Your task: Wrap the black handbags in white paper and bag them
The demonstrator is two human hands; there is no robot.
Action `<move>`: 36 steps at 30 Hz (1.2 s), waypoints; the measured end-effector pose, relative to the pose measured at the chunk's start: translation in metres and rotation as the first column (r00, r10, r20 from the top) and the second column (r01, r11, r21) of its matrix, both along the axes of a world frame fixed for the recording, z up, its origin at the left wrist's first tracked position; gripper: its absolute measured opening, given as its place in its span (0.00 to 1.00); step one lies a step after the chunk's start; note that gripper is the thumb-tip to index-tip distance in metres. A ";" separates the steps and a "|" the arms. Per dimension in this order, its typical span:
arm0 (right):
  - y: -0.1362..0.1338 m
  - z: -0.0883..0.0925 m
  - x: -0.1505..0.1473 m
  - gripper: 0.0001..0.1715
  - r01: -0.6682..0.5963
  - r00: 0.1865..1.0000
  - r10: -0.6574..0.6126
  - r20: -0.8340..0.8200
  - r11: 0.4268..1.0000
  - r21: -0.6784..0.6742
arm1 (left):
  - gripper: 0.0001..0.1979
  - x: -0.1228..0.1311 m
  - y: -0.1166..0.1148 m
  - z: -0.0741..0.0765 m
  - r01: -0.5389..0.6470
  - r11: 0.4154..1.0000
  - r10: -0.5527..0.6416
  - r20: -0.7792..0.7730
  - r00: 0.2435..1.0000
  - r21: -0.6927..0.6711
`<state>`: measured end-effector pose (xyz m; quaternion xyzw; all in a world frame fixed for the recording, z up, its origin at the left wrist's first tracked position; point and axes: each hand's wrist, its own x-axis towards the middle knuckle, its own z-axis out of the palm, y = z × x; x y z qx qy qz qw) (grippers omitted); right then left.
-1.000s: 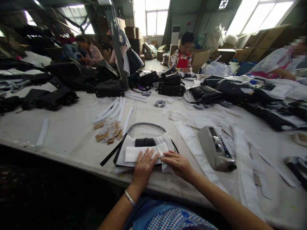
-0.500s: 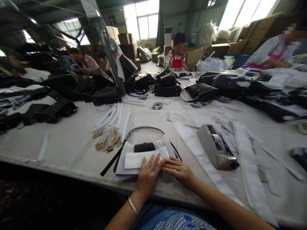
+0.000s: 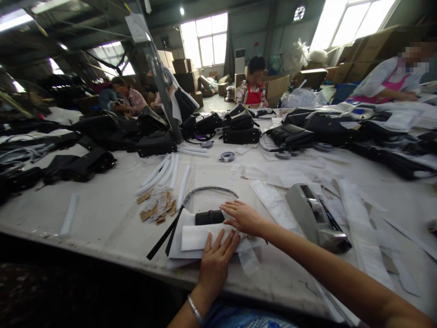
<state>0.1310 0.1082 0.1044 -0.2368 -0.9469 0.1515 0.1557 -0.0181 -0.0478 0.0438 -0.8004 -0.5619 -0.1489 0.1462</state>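
A small black bag (image 3: 209, 217) lies near the table's front edge, wrapped in white foam sheet (image 3: 194, 237). Its strap (image 3: 205, 189) loops behind it. My left hand (image 3: 218, 260) lies flat on the foam, fingers spread, pressing the near right corner. My right hand (image 3: 241, 217) rests open on the wrap's upper right part, fingers stretched left toward the black bag. Neither hand grips anything.
A grey tape dispenser (image 3: 316, 217) stands to the right among white paper strips (image 3: 362, 237). Brown tags (image 3: 157, 207) and white foam rolls (image 3: 164, 168) lie to the left. Black bags (image 3: 241, 129) crowd the far table. Other people (image 3: 252, 86) work beyond.
My right hand has moved up from the wrap's near edge to its upper right part. My left hand stays pressed on the foam. The view has tilted up slightly.
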 end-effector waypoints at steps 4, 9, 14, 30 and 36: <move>0.009 -0.018 -0.016 0.20 0.058 0.967 -0.069 0.247 0.997 0.051 | 0.32 -0.001 -0.001 0.000 0.005 1.000 -0.005 -0.007 1.000 -0.018; 0.003 -0.019 -0.021 0.16 0.120 0.949 -0.144 0.280 0.988 0.099 | 0.32 -0.002 -0.001 -0.001 0.013 0.999 -0.013 -0.006 1.000 -0.033; 0.001 -0.025 -0.002 0.17 0.107 0.969 -0.108 0.223 0.994 0.017 | 0.31 -0.002 -0.002 -0.002 0.017 0.997 -0.015 0.033 0.999 -0.071; -0.060 -0.060 0.056 0.40 0.098 0.982 -0.101 -0.158 0.995 -0.025 | 0.28 0.011 0.001 0.017 -0.039 0.984 0.090 0.299 0.950 -0.175; -0.088 -0.064 0.081 0.40 0.241 0.934 -0.228 -0.275 0.970 0.012 | 0.24 0.015 0.004 0.005 -0.083 0.988 0.115 0.261 0.958 -0.133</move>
